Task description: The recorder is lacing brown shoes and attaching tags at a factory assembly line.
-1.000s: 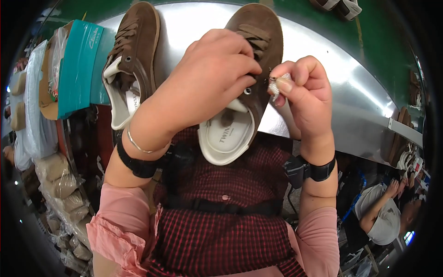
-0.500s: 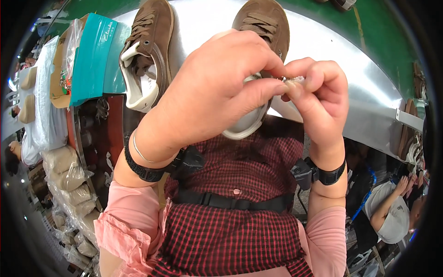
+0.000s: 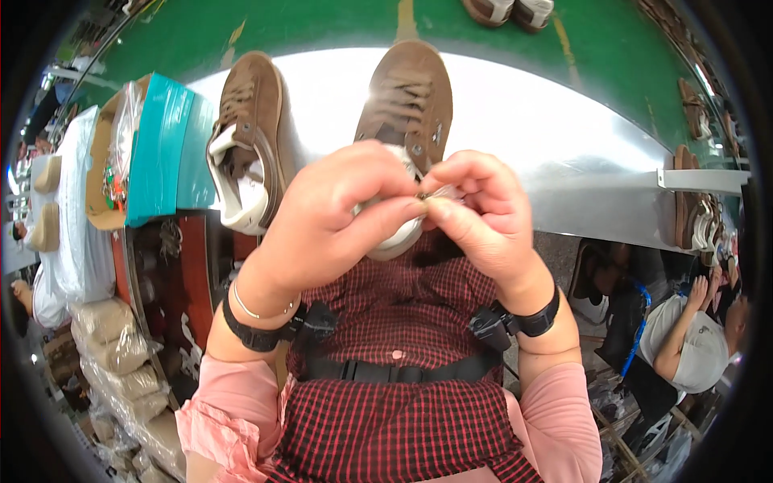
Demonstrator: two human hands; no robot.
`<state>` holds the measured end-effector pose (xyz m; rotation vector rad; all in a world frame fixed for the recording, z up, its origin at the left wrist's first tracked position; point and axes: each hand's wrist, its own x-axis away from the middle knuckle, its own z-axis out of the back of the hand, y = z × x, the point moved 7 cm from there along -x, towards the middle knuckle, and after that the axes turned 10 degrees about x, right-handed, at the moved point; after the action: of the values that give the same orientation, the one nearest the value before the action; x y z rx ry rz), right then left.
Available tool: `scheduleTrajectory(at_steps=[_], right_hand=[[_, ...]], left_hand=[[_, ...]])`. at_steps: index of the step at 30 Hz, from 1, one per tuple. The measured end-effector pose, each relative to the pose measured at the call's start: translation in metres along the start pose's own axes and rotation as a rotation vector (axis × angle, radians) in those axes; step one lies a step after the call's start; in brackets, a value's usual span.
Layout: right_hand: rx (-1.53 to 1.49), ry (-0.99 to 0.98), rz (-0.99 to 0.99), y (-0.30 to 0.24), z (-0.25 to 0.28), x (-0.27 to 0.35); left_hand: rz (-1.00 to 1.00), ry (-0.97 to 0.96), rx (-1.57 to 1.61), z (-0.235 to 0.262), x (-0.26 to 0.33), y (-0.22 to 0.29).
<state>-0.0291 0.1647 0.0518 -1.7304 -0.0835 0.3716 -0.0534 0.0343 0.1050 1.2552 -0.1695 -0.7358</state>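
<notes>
Head view: the right hand's [image 3: 487, 213] thumb and forefinger pinch a small pale item [image 3: 448, 192]; the left hand's [image 3: 330, 216] close beside it, their hold unclear. Beyond the fingertips stands a laced brown shoe [image 3: 412, 84]; leftward, a second shoe [image 3: 256, 97].

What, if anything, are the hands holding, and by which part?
Right hand pinches a small whitish bundle, exact part hidden; left hand is at its left end, grip unclear.
</notes>
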Motion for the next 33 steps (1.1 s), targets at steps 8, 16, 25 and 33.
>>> scheduleTrajectory(at_steps=[8, 16, 25, 33], right_hand=[[0.625, 0.083, 0.225, -0.018, 0.0, -0.003], [0.769, 0.151, 0.344, -0.024, -0.002, -0.002], [0.598, -0.01, 0.384, -0.015, 0.0, -0.004], [0.361, -0.028, 0.218, -0.006, 0.005, -0.002]], left_hand=[[0.051, 0.168, 0.208, -0.002, 0.008, -0.017], [0.187, 0.173, 0.405, -0.01, 0.007, -0.028], [0.477, 0.111, 0.746, -0.023, 0.01, -0.041], [0.612, 0.045, 0.971, -0.034, 0.012, -0.043]])
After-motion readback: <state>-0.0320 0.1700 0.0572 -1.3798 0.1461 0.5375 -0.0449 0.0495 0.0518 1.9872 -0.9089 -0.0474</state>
